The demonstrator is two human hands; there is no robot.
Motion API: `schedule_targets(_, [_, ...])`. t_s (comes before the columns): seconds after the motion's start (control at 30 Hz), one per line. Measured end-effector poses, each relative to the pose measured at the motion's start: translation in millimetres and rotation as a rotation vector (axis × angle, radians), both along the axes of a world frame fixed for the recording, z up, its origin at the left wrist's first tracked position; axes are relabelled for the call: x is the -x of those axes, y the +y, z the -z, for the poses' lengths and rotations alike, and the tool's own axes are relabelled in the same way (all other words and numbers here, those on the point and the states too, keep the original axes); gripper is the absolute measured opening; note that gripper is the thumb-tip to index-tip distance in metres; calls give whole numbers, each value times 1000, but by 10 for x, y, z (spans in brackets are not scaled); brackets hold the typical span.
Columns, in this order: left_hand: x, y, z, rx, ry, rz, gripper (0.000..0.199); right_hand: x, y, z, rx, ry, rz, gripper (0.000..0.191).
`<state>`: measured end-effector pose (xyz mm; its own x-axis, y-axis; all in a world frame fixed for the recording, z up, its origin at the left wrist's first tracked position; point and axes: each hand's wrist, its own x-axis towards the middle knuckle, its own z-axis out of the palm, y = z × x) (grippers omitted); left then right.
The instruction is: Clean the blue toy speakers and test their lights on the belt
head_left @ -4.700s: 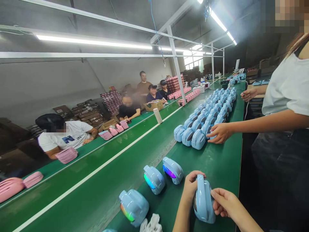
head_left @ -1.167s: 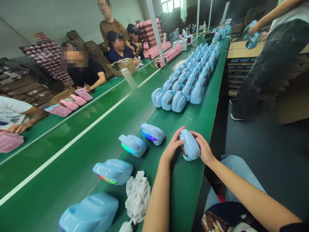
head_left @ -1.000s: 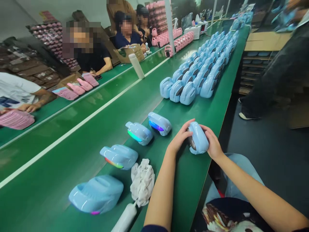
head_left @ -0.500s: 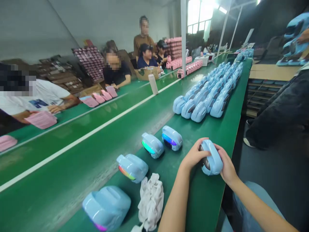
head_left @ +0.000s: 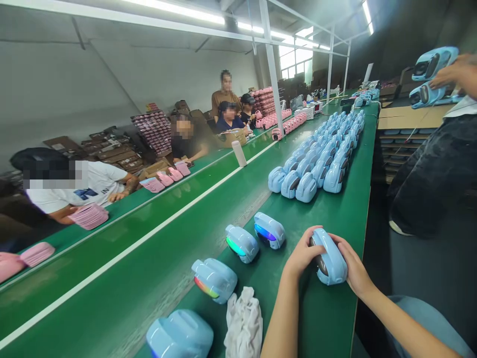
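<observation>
A glossy light-blue speaker [head_left: 333, 261] with a rounded handle and a dark front panel is held between both my hands, low over the green table. My left hand [head_left: 302, 256] wraps its dark front side, thumb over the panel. My right hand [head_left: 352, 266] grips its other side, with some fingers hidden behind the casing. To the left stand similar speakers with lit strips: one glowing blue [head_left: 270, 231], one green [head_left: 241, 243] and one red-yellow [head_left: 215, 280]. A larger-looking blue speaker [head_left: 181, 334] sits nearest, cut by the frame. A crumpled white cloth [head_left: 244, 323] lies beside my left forearm.
Several rows of blue speakers [head_left: 306, 186] stand farther along the green table [head_left: 335, 211]. Across the conveyor [head_left: 156, 226], co-workers sit by pink casings [head_left: 89, 216]. A white post [head_left: 271, 69] rises mid-line. At right, a person's hand [head_left: 452, 74] holds blue speakers.
My view has tilted upward, so the scene sits lower in the frame. Both hands keep the same grip on the speaker. The person at right has shifted, with the speakers lower and farther left.
</observation>
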<state>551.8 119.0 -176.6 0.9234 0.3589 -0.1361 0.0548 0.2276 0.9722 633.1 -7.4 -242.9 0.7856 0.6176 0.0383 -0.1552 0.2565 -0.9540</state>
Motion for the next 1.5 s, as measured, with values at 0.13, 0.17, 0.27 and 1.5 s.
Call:
schedule_targets(0.13, [0,2,1,6,6,2,60,-10,1,26,-8,28,-20,35])
schedule_targets(0.17, [0,2,1,9,5,3,61,-10,1,25,-6,32,-20,36])
schedule_targets(0.27, [-1,-1,0,15,8,5,62,-10,3,6,8,30,-10,38])
schedule_targets(1.5, [-15,4,59,-5,-25,27,65,-13,-7,-19,33,54,-13,45])
